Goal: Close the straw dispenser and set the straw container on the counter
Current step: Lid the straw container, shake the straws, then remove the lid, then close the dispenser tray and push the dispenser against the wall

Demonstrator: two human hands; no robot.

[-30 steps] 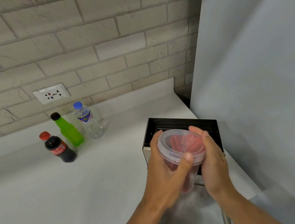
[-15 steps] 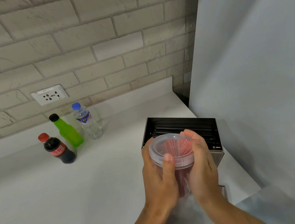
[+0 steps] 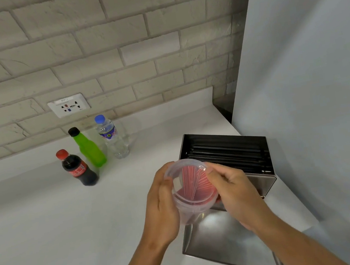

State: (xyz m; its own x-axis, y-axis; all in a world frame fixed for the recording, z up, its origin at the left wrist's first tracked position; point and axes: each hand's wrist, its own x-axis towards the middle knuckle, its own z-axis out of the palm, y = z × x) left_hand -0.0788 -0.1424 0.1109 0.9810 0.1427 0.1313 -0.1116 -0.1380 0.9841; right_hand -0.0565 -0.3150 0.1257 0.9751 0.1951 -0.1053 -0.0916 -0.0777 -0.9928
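No legible text or labels

Both hands — left [image 3: 161, 203], right [image 3: 236, 191] — gripping clear tub [image 3: 191, 188] of red straws | above open steel box [image 3: 228, 169] | white counter [image 3: 48, 228]

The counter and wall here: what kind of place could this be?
Probably a kitchen or drinks counter: a white counter under a brick wall, three bottles, and a steel straw dispenser.

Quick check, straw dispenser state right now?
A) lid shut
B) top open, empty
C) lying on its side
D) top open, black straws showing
D: the steel straw dispenser stands upright with its top open, and rows of black straws lie inside, behind the clear straw container held in the left hand and right hand.
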